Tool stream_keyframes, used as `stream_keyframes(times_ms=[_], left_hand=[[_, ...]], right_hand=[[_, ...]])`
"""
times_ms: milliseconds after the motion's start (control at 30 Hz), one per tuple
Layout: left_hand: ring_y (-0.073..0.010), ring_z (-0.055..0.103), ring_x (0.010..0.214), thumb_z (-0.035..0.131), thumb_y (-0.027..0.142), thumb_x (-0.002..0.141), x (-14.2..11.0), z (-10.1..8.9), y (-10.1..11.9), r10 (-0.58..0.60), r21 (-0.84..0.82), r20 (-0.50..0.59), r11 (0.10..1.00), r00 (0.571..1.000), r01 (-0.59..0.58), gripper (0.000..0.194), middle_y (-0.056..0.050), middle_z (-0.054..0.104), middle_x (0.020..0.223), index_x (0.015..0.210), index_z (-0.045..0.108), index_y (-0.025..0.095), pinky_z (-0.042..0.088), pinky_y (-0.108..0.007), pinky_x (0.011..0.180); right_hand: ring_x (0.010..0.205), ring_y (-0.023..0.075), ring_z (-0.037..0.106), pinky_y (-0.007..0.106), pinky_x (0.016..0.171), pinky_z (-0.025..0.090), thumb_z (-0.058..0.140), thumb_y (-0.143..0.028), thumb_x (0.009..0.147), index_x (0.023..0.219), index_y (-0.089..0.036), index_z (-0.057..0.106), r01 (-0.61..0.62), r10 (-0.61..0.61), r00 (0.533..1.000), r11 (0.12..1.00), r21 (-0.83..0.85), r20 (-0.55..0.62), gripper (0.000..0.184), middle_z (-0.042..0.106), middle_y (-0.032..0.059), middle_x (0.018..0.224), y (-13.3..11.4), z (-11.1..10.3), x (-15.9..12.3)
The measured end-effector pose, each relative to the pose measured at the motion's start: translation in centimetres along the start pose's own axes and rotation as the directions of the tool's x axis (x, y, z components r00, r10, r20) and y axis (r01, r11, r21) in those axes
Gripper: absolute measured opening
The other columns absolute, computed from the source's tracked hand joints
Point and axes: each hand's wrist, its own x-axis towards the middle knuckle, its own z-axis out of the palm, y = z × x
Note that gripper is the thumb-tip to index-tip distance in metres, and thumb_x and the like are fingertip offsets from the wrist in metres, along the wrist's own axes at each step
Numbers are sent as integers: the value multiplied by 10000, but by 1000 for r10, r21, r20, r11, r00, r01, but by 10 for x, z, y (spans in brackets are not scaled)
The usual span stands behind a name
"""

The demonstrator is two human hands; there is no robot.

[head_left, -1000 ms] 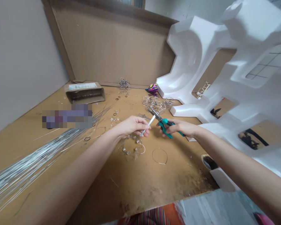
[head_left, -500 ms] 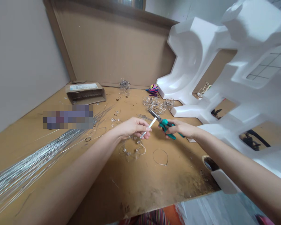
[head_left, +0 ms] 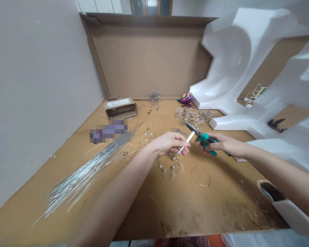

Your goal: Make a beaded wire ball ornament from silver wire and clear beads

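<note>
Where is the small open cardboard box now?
In the head view, it is the small cardboard box on the table's far left, behind the blurred purple item.

L hand (head_left: 175,144), R hand (head_left: 212,144) & forearms (head_left: 134,178) bare, w/ multicol. striped cloth (head_left: 195,241) & orange-red fabric (head_left: 216,240) at lap.

Twelve o'clock: tall cardboard panel (head_left: 149,61) seen upright at tabletop's back edge. Ten o'clock: small open carton (head_left: 121,109) laid on tabletop (head_left: 134,206), pale label seen on top. Nine o'clock: purplish item (head_left: 108,132), blurred by pixelation, placed in front of carton. Two o'clock: multicoloured patterned object (head_left: 186,98) set just beside white moulded foam (head_left: 226,61), which is spread toward three o'clock. Between five and six o'clock: striped cloth (head_left: 195,241) partly hidden below tabletop edge.
</note>
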Motion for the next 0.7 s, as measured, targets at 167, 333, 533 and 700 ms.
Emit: stream_keyframes(times_ms=[167,333,533,700], left_hand=[[-83,624,598,660,283,731,1,-5,8,5,28,36,1000,999,-6,157,-22,661,690,783,649,136,443,-207,572],[-78,627,593,620,255,759,-2,-8,18,3,103,41,995,999,-8,125,-18,658,688,779,635,132,409,-193,550],[-68,610,550,594,223,772,0,-9,21,-49,131,16,990,999,46,112,-9,628,649,723,585,122,387,-192,529],[-53,585,520,576,208,786,3,-17,22,-86,116,46,990,995,80,117,7,605,631,706,562,123,391,-198,543]], right_hand=[[698,171,556,296,612,443,560,-270,678,1086,-157,517,23,-23,999,1000,4,32,425,575,43,821,0,-7,4],[781,196,556,303,665,441,580,-294,681,1093,-145,540,30,-30,1000,997,-74,3,439,600,77,880,-7,-9,3],[864,217,545,318,738,421,534,-340,739,1128,-137,500,-12,13,1000,983,-185,8,440,590,95,952,-14,-10,6],[838,231,547,342,772,416,500,-425,747,955,-160,524,-6,7,1000,949,-315,0,338,604,79,906,-14,-11,12]])
